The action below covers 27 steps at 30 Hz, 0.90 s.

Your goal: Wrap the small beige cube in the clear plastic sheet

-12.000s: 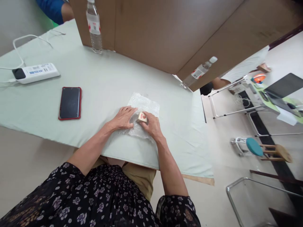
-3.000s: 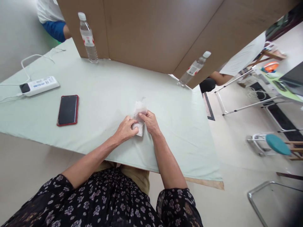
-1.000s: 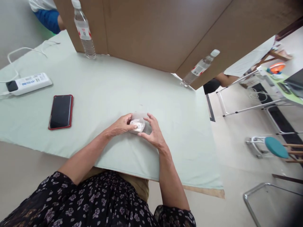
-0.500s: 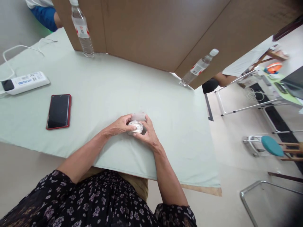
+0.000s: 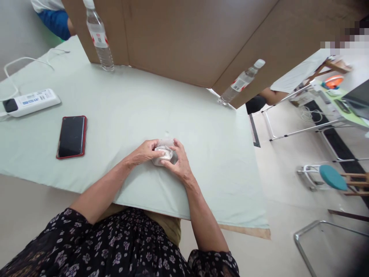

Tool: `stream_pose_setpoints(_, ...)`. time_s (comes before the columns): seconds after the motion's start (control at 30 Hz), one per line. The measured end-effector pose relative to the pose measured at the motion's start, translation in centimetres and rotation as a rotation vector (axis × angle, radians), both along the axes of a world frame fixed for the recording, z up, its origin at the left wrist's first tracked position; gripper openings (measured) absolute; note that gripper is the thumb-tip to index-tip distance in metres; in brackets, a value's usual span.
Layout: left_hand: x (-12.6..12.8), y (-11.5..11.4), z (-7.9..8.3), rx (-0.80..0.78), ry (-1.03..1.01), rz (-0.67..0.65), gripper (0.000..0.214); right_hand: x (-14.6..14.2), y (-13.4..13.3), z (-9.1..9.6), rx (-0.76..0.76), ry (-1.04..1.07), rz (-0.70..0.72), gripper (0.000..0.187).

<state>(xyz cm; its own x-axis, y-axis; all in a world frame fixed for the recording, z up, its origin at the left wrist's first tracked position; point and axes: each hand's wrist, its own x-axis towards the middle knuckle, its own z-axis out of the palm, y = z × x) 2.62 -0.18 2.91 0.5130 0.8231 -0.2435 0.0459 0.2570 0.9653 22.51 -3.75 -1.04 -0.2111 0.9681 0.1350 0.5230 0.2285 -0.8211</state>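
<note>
Through the head camera I have both hands near the front edge of the cloth-covered surface [image 5: 129, 107], with a small pale bundle [image 5: 165, 155] between them in clear, crinkled wrap. The left hand [image 5: 145, 152] has its fingers closed on the bundle's left side, thumb laid over the top; I take that as pinning the loose wrap so it cannot spring open. The right hand [image 5: 179, 161] is half curled about the other side, thumb by the near edge and fingers by the far edge, with a gap in the middle; whether it truly grips, I cannot tell. Working low and close to the body probably steadies both forearms. Off to the left I see a phone [image 5: 71, 136] and a white device [image 5: 36, 102], well apart from the elbows. Two bottles [image 5: 99, 38] [image 5: 240, 84] stand against the cardboard [image 5: 184, 38], perhaps to brace its panels.
</note>
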Motion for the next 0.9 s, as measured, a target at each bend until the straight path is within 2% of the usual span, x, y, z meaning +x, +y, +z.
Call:
stream_pose_setpoints(0.2,0.0,0.1,-0.5,0.043,-0.02,0.01,0.049,0.6,0.1,0.5,-0.048,0.032,0.026,0.069)
stream_pose_setpoints(0.3,0.1,0.0,-0.8,0.08,-0.004,0.012,0.051,1.2,0.3,1.0,-0.073,0.045,0.028,0.062)
stream_pose_setpoints(0.37,0.2,-0.1,-1.2,0.1,-0.009,0.021,0.062,1.5,0.3,1.3,-0.067,0.053,0.027,0.054)
stream_pose_setpoints(0.47,0.4,-0.7,-2.0,0.172,0.026,0.118,0.084,1.8,0.3,1.6,-0.062,0.057,0.022,0.046)
stream_pose_setpoints(0.53,0.6,-1.2,-2.5,0.307,0.138,0.255,0.086,1.8,0.2,1.7,-0.066,0.07,0.028,0.041)
stream_pose_setpoints(0.6,0.7,-1.8,-2.9,0.495,0.27,0.403,0.076,1.7,0.1,1.6,-0.068,0.095,0.02,0.036)
stream_pose_setpoints(0.67,0.9,-2.1,-3.2,0.663,0.369,0.492,0.057,1.5,0.1,1.5,-0.064,0.122,-0.013,0.033)
stream_pose_setpoints(0.8,1.1,-2.4,-3.2,0.794,0.405,0.419,0.01,0.8,0.1,1.1,-0.04,0.153,-0.09,0.027)
stream_pose_setpoints(0.9,1.3,-2.5,-3.1,0.83,0.342,0.366,0.008,0.3,0.0,1.0,-0.009,0.176,-0.133,0.024)
